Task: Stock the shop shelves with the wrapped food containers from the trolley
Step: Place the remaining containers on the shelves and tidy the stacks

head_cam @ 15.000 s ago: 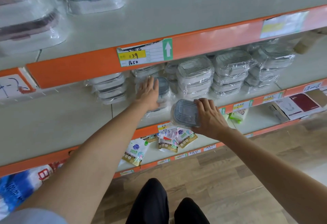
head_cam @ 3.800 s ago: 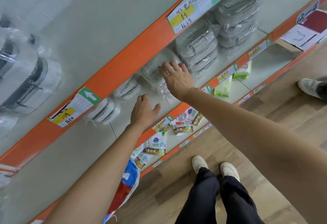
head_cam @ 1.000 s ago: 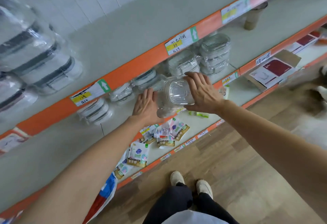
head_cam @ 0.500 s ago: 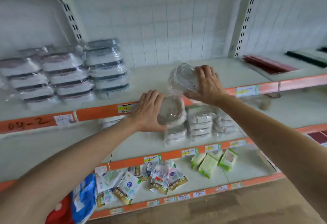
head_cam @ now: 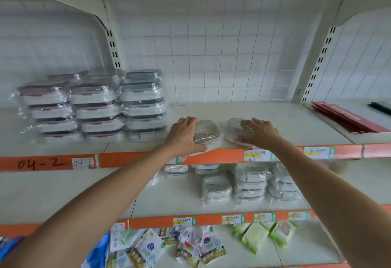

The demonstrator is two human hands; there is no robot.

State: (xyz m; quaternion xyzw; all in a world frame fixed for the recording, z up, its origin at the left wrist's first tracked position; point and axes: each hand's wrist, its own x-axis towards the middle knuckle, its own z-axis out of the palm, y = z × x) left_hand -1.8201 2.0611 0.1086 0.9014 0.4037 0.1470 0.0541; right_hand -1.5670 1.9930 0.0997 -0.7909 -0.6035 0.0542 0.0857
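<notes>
- Both hands are up at the upper shelf right now, each one on a wrapped container. The left hand has its fingers curled over the top and its thumb under the front of the left container, which sits right at the shelf's front lip.
- The right hand lies on top of the right container, fingers spread over the lid. Looks like a light hold, but the blur makes it hard to say if it's gripping or just pressing.
- The 2 containers sit just beside each other, near the 3 tall stacks already on that shelf.
- Plenty is stocked already: those stacks, plus more wrapped containers on the middle shelf below.
- Can't see the trolley at all, so no idea how many are left. My guess is these 2 only need nudging back and letting go.
- Half a second earlier both containers were held in the air in front of the shelf edge, the right one higher; now they're down on the shelf.
</notes>
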